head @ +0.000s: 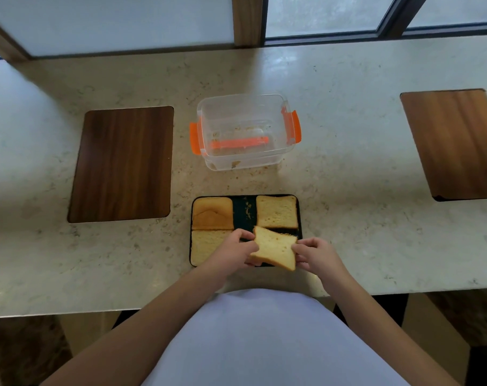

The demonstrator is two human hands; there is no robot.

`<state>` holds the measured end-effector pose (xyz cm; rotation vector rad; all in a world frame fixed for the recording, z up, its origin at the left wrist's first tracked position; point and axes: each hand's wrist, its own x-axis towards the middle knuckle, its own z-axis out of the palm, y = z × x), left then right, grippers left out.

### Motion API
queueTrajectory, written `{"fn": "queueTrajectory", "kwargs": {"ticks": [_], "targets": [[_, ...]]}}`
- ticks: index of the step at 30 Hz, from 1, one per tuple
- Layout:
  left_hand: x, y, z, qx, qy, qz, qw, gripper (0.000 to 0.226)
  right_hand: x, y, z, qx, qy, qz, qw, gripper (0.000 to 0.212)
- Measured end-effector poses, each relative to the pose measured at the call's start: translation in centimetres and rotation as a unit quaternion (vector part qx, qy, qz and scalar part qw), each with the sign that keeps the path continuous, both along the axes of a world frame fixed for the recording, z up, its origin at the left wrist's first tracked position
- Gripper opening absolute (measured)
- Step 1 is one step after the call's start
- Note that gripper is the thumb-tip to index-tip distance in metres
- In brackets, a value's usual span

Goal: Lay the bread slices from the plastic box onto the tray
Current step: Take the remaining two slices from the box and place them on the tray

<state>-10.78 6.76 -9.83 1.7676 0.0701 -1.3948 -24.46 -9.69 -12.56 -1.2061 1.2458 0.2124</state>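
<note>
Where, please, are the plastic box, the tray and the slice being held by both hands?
plastic box point(245, 162): head view, near clear wall.
tray point(243, 211): head view, bare dark strip between the far slices.
held slice point(274, 247): head view, middle of its face.

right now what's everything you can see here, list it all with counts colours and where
bread slices: four, pale yellow to brown; three flat on the tray at far left, far right and near left, one held slice tilted over the near right
tray: one, black, near counter edge, crumbs on its bare strip
plastic box: one, clear with orange clips, beyond the tray, no slices inside
wooden boards: two, brown, one left, one far right
counter: one, beige stone
windows: along the back
left hand: grips the held slice's left edge
right hand: grips its right edge
</note>
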Motion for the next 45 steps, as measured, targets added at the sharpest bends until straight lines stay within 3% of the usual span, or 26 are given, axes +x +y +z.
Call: {"fn": "queueTrajectory", "kwargs": {"ticks": [5, 9, 15, 18, 22, 25, 30, 45], "targets": [[-0.1, 0.1, -0.4, 0.017, 0.06, 0.032, 0.998, 0.019, 0.4, -0.7, 0.0, 0.016, -0.006, -0.002, 1.0, 0.016], [-0.3, 0.0, -1.0, 0.037, 0.005, -0.026, 0.999, 0.02, 0.4, -0.6, -0.3, -0.016, 0.01, 0.013, 1.0, 0.03], [-0.4, -0.9, -1.4, 0.036, -0.018, -0.037, 0.999, 0.008, 0.3, -0.3, -0.4, -0.055, 0.016, 0.039, 0.998, 0.04], [-0.5, -1.4, -1.6, 0.046, -0.072, -0.043, 0.995, 0.008, 0.1, -0.1, 0.0, -0.069, -0.003, 0.044, 0.997, 0.046], [-0.7, -1.2, -1.5, 0.053, -0.117, -0.085, 0.988, 0.041, -0.7, 0.2, 0.3, -0.088, -0.018, 0.062, 0.994, 0.045], [-1.2, -0.9, -1.3, 0.058, -0.11, -0.109, 0.986, 0.051, -1.5, 0.4, 0.5, -0.106, -0.005, 0.102, 0.989, 0.042], [-1.9, -0.9, -1.7, 0.064, -0.133, -0.131, 0.98, 0.056, -1.9, 0.7, 0.6, -0.154, -0.004, 0.205, 0.967, 0.043], [-2.2, -2.4, -2.0, 0.064, -0.154, -0.169, 0.971, 0.056, -2.5, 0.0, 0.6, -0.213, 0.026, 0.323, 0.922, 0.04]]}}
